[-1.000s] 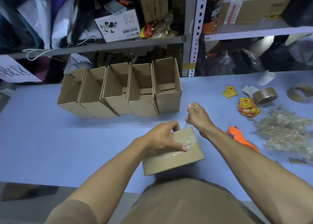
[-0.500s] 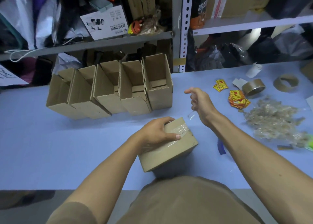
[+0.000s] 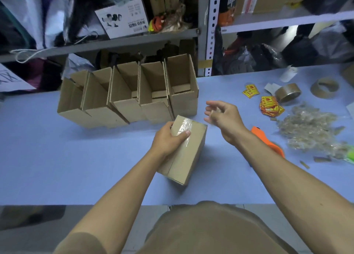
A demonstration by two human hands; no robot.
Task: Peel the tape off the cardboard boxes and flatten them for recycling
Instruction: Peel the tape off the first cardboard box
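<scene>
On the table, a closed box lies in front of a row of open boxes, with a tape roll, stickers and a heap of peeled tape to its right.

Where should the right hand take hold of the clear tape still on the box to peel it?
Probably at the wrinkled far end of the clear tape, where it wraps over the upper edge of the box. Come in from the right, since the left hand covers the left side with its thumb pressed on the strip. The right hand hovers just right of that end.
</scene>
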